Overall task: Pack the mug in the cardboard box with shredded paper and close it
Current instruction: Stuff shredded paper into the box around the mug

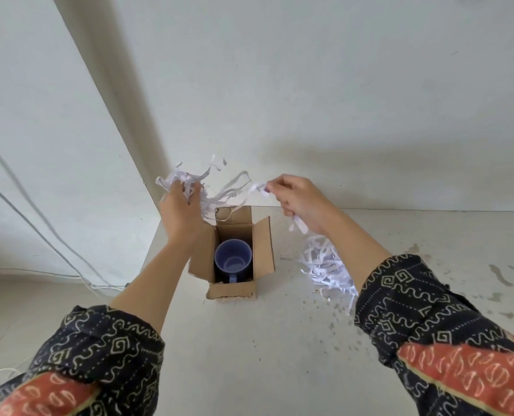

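Both hands gripping shredded paper above the open box.
My left hand is closed around a clump of shredded paper; my right hand pinches its other end. The mug stands upright inside the cardboard box, flaps open. A loose paper pile lies right of it on the table.

Box mouth open from above, mug fills most of it; shred pile crowds surface to right; front clear.
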